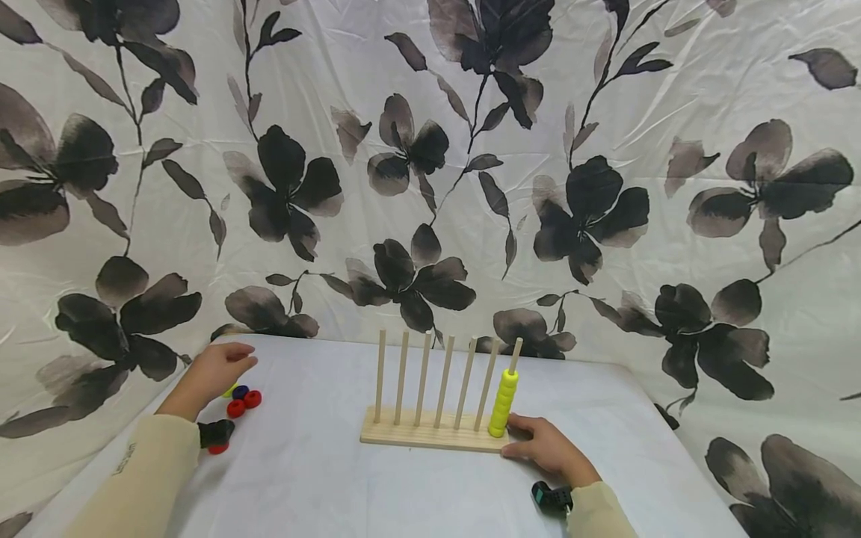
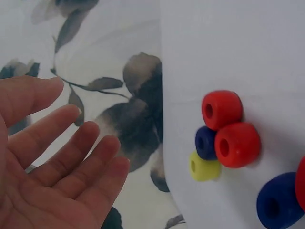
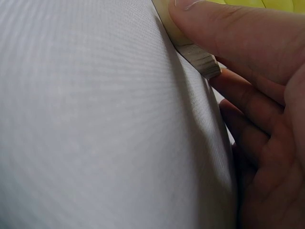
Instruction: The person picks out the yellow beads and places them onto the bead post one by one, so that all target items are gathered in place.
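Note:
My left hand [image 1: 211, 377] hovers over the left side of the table, fingers spread and holding nothing. Just beyond its palm lie loose beads: two red beads [image 2: 238, 145], a blue bead [image 2: 206, 143] and a yellow bead [image 2: 205, 166] bunched together. Another blue bead [image 2: 279, 200] lies apart, beside a red one cut off by the view's edge. My right hand [image 1: 548, 450] grips the right end of a wooden peg rack [image 1: 430, 435], thumb at the near side and fingers behind. Several yellow beads [image 1: 503, 403] are stacked on its rightmost peg; the other pegs are bare.
A white cloth covers the table [image 1: 303, 478]. Behind it hangs a floral curtain [image 1: 323, 90], which also drops past the table's left edge. A red bead [image 1: 218, 449] shows partly under the left wrist's black camera [image 1: 217, 433].

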Demonstrator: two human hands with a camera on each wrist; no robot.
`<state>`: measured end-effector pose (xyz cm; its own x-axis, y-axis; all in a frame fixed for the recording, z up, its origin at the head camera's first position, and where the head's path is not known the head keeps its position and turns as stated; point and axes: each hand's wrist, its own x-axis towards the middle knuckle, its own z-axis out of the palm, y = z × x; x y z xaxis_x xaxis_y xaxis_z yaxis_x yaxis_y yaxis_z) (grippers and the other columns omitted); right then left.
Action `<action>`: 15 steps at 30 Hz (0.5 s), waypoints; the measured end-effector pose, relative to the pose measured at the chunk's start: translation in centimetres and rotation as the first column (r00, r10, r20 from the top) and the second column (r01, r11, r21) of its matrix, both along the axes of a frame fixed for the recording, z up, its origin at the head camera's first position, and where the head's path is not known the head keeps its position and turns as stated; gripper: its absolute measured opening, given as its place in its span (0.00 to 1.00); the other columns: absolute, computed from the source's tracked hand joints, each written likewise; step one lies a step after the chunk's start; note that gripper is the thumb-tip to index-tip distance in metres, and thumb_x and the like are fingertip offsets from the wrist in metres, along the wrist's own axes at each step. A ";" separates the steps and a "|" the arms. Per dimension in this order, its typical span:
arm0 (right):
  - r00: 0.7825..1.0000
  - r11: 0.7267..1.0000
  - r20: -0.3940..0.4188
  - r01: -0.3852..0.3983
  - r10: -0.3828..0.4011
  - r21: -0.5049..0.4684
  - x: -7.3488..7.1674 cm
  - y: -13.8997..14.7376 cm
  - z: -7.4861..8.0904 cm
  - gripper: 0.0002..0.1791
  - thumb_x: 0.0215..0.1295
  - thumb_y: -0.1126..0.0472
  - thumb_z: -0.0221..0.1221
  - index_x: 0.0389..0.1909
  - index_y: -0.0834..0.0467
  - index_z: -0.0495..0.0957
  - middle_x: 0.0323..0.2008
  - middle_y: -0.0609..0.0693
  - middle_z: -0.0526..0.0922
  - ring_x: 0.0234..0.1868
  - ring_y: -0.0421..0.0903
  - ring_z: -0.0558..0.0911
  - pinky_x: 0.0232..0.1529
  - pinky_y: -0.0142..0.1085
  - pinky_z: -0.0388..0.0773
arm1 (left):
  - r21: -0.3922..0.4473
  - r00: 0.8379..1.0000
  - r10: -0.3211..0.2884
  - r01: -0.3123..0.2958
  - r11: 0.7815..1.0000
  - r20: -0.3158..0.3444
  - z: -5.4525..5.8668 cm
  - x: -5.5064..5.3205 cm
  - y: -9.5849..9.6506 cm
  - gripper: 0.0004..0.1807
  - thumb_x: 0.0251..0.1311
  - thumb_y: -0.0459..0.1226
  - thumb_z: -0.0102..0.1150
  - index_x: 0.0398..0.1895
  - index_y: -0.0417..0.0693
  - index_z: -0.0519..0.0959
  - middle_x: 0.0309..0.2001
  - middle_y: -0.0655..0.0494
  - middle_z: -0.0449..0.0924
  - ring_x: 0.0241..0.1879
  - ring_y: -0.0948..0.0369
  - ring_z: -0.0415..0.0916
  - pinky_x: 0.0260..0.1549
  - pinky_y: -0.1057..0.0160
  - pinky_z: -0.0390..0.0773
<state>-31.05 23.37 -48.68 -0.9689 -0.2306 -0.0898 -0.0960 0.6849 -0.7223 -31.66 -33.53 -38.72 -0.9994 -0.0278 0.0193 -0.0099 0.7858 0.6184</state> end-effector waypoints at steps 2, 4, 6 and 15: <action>1.000 1.000 -0.001 0.001 -0.001 0.000 0.0 0.0 0.0 0.45 0.45 0.43 0.73 0.64 0.58 0.72 0.66 0.57 0.72 0.70 0.61 0.66 0.67 0.62 0.60 | -0.011 1.000 0.006 -0.006 1.000 0.006 -0.2 -0.1 -0.2 0.31 0.71 0.49 0.46 0.66 0.32 0.65 0.62 0.28 0.67 0.58 0.35 0.69 0.54 0.36 0.73; 1.000 1.000 -0.003 0.002 -0.002 0.003 -0.1 0.0 0.0 0.45 0.45 0.43 0.73 0.64 0.58 0.72 0.66 0.57 0.72 0.70 0.61 0.66 0.67 0.61 0.60 | -0.023 1.000 0.012 -0.012 1.000 0.008 -0.5 -0.3 -0.4 0.31 0.71 0.48 0.47 0.65 0.31 0.65 0.61 0.27 0.67 0.57 0.35 0.69 0.54 0.36 0.73; 1.000 1.000 -0.003 0.002 -0.002 0.001 -0.1 0.1 -0.1 0.45 0.45 0.43 0.73 0.64 0.58 0.72 0.66 0.57 0.72 0.70 0.61 0.66 0.67 0.61 0.60 | -0.035 1.000 0.019 -0.018 0.999 0.009 -0.6 -0.3 -0.5 0.30 0.71 0.47 0.48 0.64 0.31 0.66 0.60 0.27 0.68 0.56 0.36 0.70 0.53 0.36 0.74; 1.000 1.000 -0.001 -0.009 0.009 -0.008 0.0 0.1 0.1 0.45 0.46 0.44 0.73 0.65 0.59 0.72 0.67 0.58 0.71 0.70 0.62 0.65 0.67 0.61 0.60 | -0.075 0.996 0.057 -0.052 0.996 0.073 -1.5 -1.6 -1.4 0.31 0.69 0.46 0.50 0.65 0.30 0.65 0.62 0.25 0.64 0.58 0.33 0.67 0.55 0.35 0.71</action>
<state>-31.09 23.50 -48.61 -0.9669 -0.2400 -0.0870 -0.1030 0.6785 -0.7273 -33.23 -34.94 -40.22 -0.9951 -0.0836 -0.0520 -0.0983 0.8255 0.5557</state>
